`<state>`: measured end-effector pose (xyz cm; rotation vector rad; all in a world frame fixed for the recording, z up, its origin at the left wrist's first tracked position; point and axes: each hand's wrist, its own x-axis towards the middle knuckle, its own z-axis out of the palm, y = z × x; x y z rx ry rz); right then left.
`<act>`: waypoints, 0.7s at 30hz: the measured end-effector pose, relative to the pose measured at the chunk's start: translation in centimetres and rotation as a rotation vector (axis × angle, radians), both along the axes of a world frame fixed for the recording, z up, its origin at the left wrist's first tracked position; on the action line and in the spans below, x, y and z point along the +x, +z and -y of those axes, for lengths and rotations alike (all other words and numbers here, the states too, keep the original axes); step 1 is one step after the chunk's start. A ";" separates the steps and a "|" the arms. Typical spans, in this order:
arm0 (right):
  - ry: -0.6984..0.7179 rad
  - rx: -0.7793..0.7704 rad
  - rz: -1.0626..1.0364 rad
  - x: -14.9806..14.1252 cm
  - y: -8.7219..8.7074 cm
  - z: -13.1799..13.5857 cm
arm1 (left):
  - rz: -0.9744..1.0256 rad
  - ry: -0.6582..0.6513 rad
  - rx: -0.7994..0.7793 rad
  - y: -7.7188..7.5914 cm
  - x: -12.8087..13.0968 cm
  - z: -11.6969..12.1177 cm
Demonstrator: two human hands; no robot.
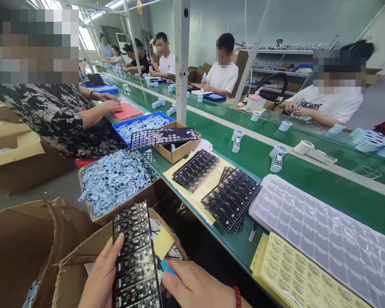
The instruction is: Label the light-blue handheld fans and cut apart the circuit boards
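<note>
My left hand (103,273) is closed around the left edge of a black circuit board panel (134,248), which stands tilted at the lower middle and carries rows of small components. Pinched in my right hand (192,284) is a blue-handled tool (168,268), its dark tip close to the panel's right edge; my fingers hide most of it, so its exact kind does not show. More black circuit board panels lie in two stacks on the green bench, a nearer stack (231,199) and a farther stack (195,170), both on yellow paper (176,171).
A heap of light-blue plastic parts (115,182) fills a box beside the bench. Cardboard boxes (19,239) stand at left. Label sheets (285,265) and a clear-covered tray stack (321,226) lie at right. Co-workers sit along the conveyor (211,132); one person's hands rest on a pink stack (127,111).
</note>
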<state>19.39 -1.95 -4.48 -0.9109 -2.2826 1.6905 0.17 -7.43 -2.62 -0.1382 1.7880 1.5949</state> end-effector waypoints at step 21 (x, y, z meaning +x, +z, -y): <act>0.141 -0.272 -0.139 -0.5 0.0 0.4 | 0.065 -0.012 0.081 0.1 -2.2 0.3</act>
